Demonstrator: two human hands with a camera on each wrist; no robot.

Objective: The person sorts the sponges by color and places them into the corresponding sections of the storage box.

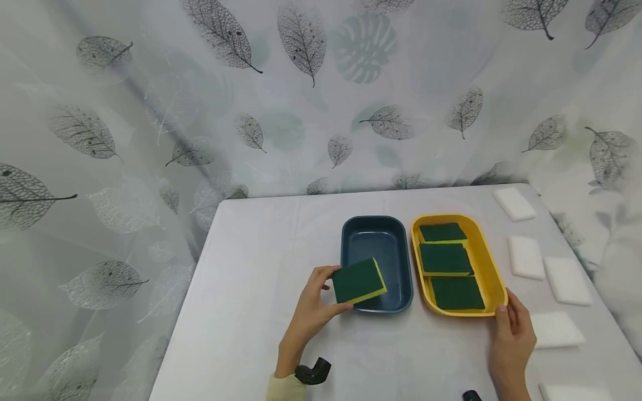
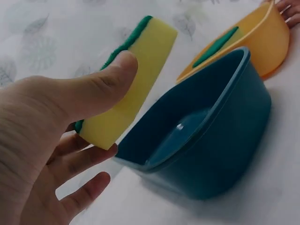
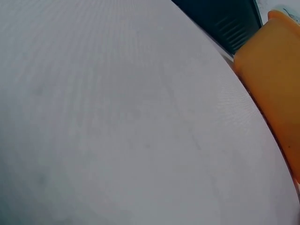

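Observation:
The left hand (image 1: 313,312) pinches a green and yellow sponge (image 1: 357,280) between thumb and fingers, above the near left part of a dark blue tray (image 1: 396,267). In the left wrist view the thumb of that hand (image 2: 61,108) lies on the long side of the sponge (image 2: 136,79), and the blue tray (image 2: 225,136) stands beyond it. The right hand (image 1: 514,340) grips the near right corner of a yellow tray (image 1: 491,278), which holds three sponges (image 1: 445,259) in a column, green side up. The right wrist view shows the yellow tray's outer wall (image 3: 272,79), not the hand.
Several white pads (image 1: 525,257) lie along the right side of the white-covered table (image 1: 241,278). A leaf-patterned curtain (image 1: 301,111) hangs behind and beside it. A black band (image 1: 313,371) is on the left wrist.

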